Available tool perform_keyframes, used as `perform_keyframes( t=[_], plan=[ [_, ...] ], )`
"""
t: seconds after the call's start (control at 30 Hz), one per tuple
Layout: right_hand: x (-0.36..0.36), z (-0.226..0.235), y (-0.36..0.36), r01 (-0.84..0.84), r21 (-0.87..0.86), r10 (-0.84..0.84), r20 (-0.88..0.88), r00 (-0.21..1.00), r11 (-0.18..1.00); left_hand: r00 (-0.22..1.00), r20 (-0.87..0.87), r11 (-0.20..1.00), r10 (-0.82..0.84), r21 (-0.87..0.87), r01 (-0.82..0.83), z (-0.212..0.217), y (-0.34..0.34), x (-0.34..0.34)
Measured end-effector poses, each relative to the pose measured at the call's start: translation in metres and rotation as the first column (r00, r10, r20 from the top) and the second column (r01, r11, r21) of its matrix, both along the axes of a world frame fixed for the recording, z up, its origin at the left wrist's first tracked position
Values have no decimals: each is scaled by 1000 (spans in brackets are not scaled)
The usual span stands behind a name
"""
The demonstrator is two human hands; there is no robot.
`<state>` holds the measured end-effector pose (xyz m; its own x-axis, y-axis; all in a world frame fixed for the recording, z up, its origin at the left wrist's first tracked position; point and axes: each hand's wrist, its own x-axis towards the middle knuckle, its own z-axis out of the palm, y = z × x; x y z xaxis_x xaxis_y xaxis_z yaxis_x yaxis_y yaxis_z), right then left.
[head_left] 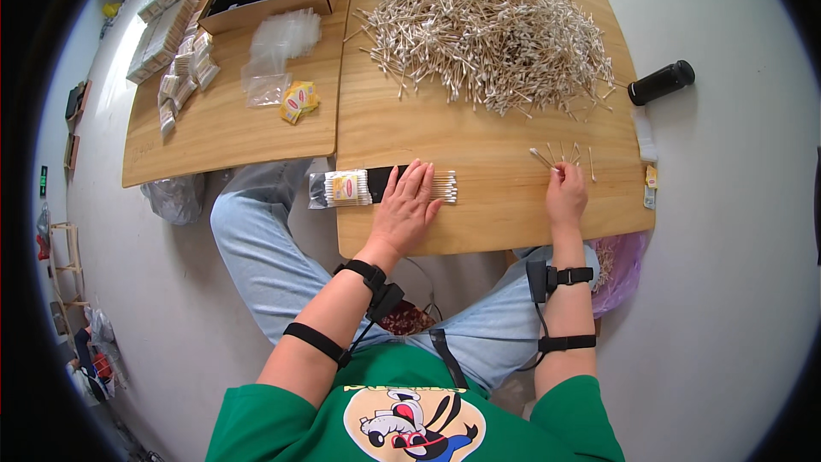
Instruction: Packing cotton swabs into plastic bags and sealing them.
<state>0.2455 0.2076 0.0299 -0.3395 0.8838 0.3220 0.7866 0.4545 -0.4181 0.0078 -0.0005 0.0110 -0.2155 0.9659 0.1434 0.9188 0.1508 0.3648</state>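
Observation:
My left hand (404,212) lies flat with its fingers stretched over a black strip (380,181) and a row of cotton swabs (446,187), whose tips stick out to the right. At the left end of the strip, a clear bag (318,192) juts past the table edge, with more swabs and a yellow-and-white label (346,187) in it. Farther right, my right hand (566,197) is closed in a pinch on a few cotton swabs (540,156) that fan out above the fingertips. A single swab (592,164) lies just beside them.
A large heap of loose cotton swabs (492,34) covers the far table. On the left table sit clear bags (278,47), yellow labels (299,102), an open cardboard box (274,13) and stacked packs (171,26). A black bottle (661,83) is at the right edge.

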Motion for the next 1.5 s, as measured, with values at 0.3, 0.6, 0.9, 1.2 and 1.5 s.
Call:
perform_keyframes(
  t=[0.3, 0.6, 0.9, 1.2, 1.5],
  plan=[
    [1, 0, 17, -33, -8, 33, 37, 999, 999, 1000, 20, 999, 23, 45, -24, 3, 0, 0],
    [10, 0, 46, -194, -27, 195, 252, 948, 981, 999, -11, 999, 31, 24, -31, 4, 2, 0],
    [27, -2, 53, 21, -159, -6, 95, 995, 987, 999, 25, 999, 30, 20, -30, 5, 1, 0],
    [-67, 6, -15, -400, -76, 369, -260, 892, 913, 998, 12, 995, 57, 85, -58, -6, 0, -3],
    [-142, 2, -68, -523, -132, 487, -228, 843, 842, 993, 24, 986, 115, 118, -117, -10, 0, 1]
  ],
)
